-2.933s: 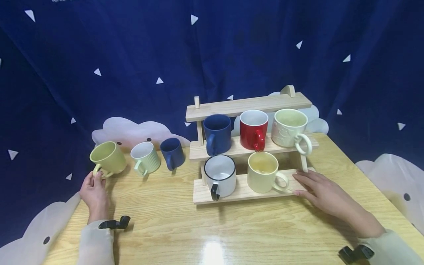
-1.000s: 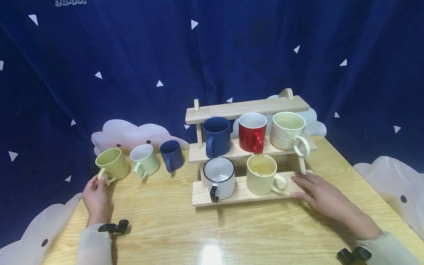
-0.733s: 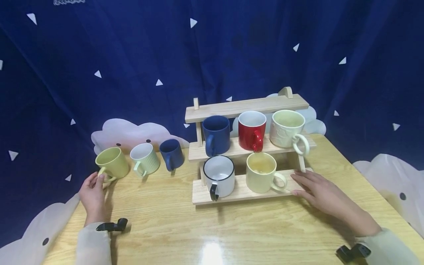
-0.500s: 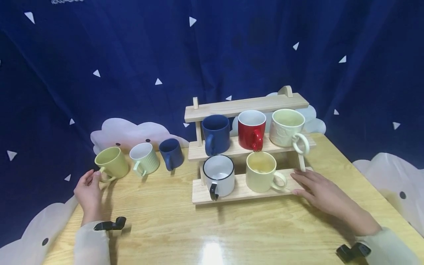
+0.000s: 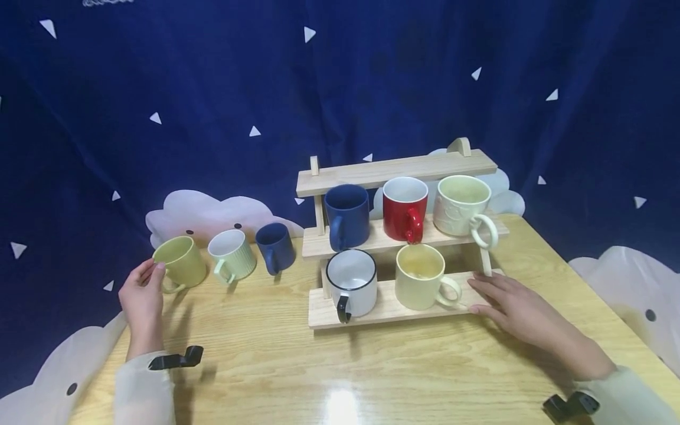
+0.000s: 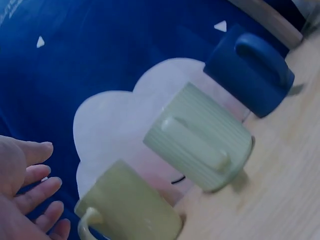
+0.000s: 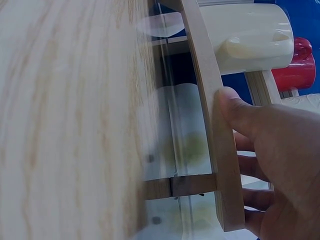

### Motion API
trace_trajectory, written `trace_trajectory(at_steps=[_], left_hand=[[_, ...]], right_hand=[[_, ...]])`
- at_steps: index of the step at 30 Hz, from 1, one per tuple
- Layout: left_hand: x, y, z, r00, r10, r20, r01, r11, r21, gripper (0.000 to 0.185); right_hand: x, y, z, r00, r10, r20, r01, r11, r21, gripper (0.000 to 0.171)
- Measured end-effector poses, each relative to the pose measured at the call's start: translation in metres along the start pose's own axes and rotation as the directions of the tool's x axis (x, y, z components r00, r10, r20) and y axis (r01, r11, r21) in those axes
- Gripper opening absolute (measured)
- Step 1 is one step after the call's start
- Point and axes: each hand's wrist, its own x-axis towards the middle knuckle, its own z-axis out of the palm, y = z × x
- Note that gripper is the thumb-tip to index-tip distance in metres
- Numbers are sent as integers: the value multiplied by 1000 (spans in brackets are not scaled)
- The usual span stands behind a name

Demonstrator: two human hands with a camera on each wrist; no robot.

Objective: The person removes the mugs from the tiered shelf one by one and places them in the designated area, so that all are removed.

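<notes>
The wooden tabletop carries everything, backed by a dark blue curtain with white triangles and cloud shapes. On its right half stands a three-tier wooden rack. The head view shows the whole rack: a dark blue mug, a red mug and a cream embossed mug on the middle shelf, a white black-rimmed mug and a pale yellow mug on the bottom shelf. The right wrist view shows only the bottom shelf's edge seen end-on, the pale yellow mug and a sliver of the red one.

The right hand lies on the right end of the bottom shelf. From the head its fingers look flat; the right wrist view adds that the thumb presses the shelf's front edge with the fingers behind it, so the grip pinches the board.

Left of the rack three mugs stand in a row on the tabletop: a small navy mug, a ribbed mint mug and a yellow-green mug. The left hand is at the yellow-green mug, fingertips at its rim in the head view. The left wrist view shows the fingers spread and relaxed just beside that mug, the grip apart and holding nothing
</notes>
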Motion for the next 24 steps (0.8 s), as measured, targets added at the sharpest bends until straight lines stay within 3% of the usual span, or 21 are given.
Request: trace_trajectory(at_steps=[4, 11, 14, 18, 21, 24], left_hand=[[-3, 7, 5, 999, -10, 46, 14, 997, -81, 48], [-14, 23, 15, 983, 52, 176, -21, 984, -175, 47], [-20, 30, 19, 965, 77, 253, -47, 992, -121, 48], [-29, 38, 22, 933, 145, 331, -134, 989, -56, 50], [-35, 44, 24, 900, 213, 381, -199, 977, -76, 49], [-42, 48, 29, 863, 268, 428, -221, 963, -156, 47]], right_hand=[[-1, -1, 1, 1000, 28, 6, -28, 1000, 3, 54], [0, -1, -1, 999, 30, 9, -30, 1000, -6, 54], [1, 0, -2, 1000, 26, 5, -26, 1000, -7, 54], [-1, -1, -2, 1000, 22, 14, -22, 1000, -4, 54], [0, -3, -3, 1000, 23, 17, -23, 1000, -3, 54], [0, -4, -4, 999, 24, 21, -24, 1000, -5, 54]])
